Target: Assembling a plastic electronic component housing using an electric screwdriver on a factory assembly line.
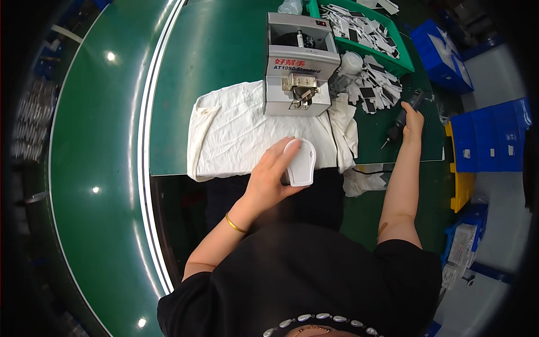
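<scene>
My left hand [266,182], with a gold bangle at the wrist, grips a white plastic housing [304,164] with one rounded end. It is held over the front edge of the white cloth [233,130]. Over at the right, my right hand [414,122] is closed around a dark electric screwdriver [396,131], whose thin bit points toward the near left. Behind the cloth stands a grey screw feeder [297,96] with a metal pick-up part on its front. The underside of the housing is hidden.
Beside the feeder are a clear jar [351,63] and a pile of white parts with dark panels [377,84]. A green bin [401,62] behind holds more. Blue bins [488,137] stand right; a green conveyor belt [92,151] runs along the left.
</scene>
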Tool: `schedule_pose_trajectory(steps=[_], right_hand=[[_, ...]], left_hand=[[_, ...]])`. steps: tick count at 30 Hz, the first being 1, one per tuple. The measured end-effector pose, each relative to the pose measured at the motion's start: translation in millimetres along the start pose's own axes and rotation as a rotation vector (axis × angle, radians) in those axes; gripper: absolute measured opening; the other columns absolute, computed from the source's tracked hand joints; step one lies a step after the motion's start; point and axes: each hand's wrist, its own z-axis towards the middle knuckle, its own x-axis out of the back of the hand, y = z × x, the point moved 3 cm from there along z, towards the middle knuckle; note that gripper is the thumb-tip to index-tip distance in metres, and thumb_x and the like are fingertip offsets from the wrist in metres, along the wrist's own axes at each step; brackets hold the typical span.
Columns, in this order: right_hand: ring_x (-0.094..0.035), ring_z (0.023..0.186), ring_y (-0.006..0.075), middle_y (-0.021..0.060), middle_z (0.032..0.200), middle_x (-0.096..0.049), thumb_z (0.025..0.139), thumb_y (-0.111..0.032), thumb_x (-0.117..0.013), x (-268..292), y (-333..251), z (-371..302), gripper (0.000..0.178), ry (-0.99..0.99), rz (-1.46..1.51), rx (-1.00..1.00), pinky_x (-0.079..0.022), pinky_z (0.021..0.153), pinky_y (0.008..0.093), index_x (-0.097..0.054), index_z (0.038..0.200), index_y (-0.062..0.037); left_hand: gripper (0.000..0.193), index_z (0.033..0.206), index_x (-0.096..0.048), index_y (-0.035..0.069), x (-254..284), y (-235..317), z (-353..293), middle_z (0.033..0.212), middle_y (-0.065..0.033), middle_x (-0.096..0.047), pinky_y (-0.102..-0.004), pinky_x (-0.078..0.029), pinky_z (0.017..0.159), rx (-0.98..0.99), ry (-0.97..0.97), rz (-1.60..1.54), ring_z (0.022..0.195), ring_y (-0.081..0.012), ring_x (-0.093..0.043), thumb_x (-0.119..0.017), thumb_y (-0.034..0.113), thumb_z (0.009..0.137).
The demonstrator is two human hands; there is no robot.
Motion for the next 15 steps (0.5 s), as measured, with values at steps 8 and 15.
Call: schedule_pose_trajectory(steps=[8,15], right_hand=[[-0.063,0.073,0.0195,0.0117,0.089,-0.068,0.078,-0.025,-0.085,-22,-9,-2,0.043,-0.003,-0.139,0.122,-0.048,0.066,0.0337,-0.068,0.102,0.0065],[-0.055,0.113,0.0180,0.0114,0.129,-0.057,0.090,-0.015,-0.075,-46,-28,-109,0.055,0.015,-0.012,0.532,-0.042,0.099,0.0302,-0.050,0.135,0.0046]], left_hand=[[0.120,0.155,-0.021,0.003,6,-14,4,0.134,-0.0218,-0.055,-0.0419,-0.047,0.101,0.198,0.016,-0.126,0.119,-0.0343,-0.058,-0.094,0.021,0.062],[0.121,0.158,-0.003,0.015,31,-14,2,0.134,-0.0175,-0.046,-0.0421,-0.039,0.107,0.496,0.150,-0.973,0.125,-0.0285,-0.049,-0.086,0.024,0.071]])
